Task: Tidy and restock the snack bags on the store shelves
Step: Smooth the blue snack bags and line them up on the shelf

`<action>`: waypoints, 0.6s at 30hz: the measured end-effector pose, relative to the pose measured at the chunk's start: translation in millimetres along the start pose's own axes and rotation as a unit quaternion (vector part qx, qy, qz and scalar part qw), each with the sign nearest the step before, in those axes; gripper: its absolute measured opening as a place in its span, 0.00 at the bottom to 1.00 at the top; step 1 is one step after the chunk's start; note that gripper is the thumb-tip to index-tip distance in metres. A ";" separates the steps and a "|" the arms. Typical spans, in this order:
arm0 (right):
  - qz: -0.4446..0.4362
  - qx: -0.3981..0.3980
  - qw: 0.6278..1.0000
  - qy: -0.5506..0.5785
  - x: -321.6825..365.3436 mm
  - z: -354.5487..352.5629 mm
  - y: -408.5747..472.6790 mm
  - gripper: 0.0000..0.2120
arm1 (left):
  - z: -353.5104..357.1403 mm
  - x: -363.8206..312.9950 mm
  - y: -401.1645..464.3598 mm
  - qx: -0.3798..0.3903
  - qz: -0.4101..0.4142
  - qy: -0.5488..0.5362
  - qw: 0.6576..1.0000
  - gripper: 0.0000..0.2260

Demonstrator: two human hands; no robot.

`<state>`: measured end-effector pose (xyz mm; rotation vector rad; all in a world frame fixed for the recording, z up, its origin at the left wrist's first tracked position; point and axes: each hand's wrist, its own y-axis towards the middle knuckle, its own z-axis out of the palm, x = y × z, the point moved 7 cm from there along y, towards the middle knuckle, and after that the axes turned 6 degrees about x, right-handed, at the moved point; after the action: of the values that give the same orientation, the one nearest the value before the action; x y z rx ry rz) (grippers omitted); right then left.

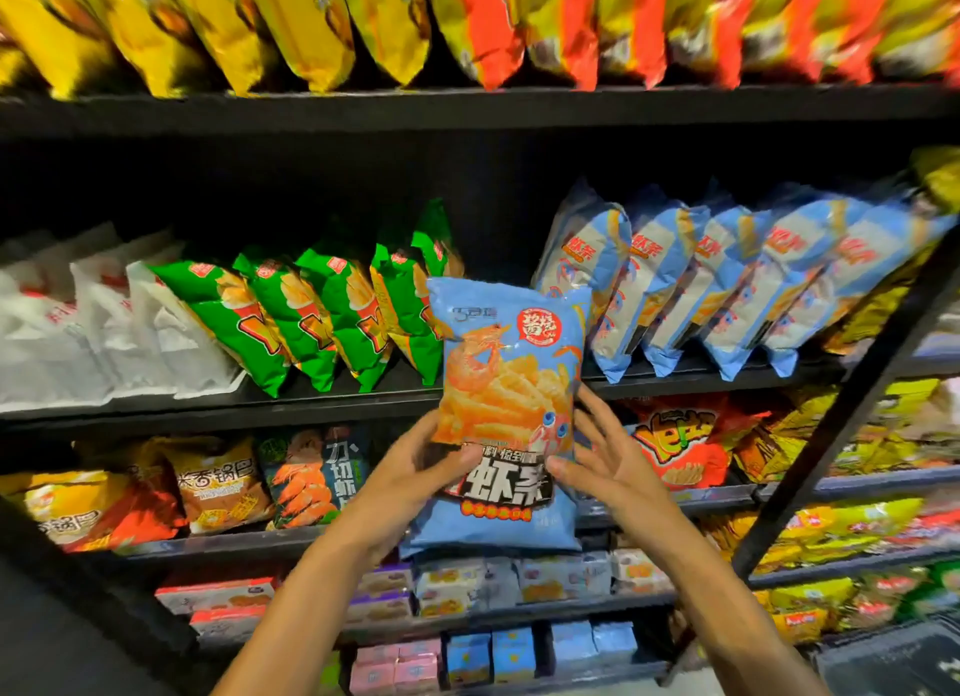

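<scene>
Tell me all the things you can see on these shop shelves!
Blue shrimp-stick snack bag: one, light blue, held up in front of the shelves.
Matching blue bags: about five, middle shelf, right.
Green snack bags: about five, middle shelf, centre.
White bags: several, middle shelf, left.
Yellow bags: several, top shelf, left.
Red-and-yellow bags: several, top shelf, right.
Orange bags: a few, lower shelf, right.
Small boxes: several, blue and pink, bottom shelves.
Black shelf: several tiers.
Left hand: grips the bag's left edge.
Right hand: fingers spread on its right edge.
</scene>
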<state>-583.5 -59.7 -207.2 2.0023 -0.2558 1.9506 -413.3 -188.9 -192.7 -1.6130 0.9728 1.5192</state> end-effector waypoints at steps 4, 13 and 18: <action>-0.070 -0.061 0.996 0.014 37.4 -22.6 26.8 0.37 | -17.3 -22.7 19.7 -0.066 0.064 0.014 0.996 0.19; -0.047 -0.272 0.958 -0.082 32.6 -49.4 83.6 0.37 | -17.2 -74.4 57.8 -0.217 0.213 0.039 0.952 0.25; -0.045 -0.352 0.925 -0.136 8.9 -46.5 96.1 0.40 | -15.3 -76.4 86.1 -0.302 0.224 0.088 0.922 0.28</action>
<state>-660.6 -131.4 -187.5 1.7270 -0.7887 1.2514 -484.4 -238.5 -115.3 -2.0761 1.0904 2.1723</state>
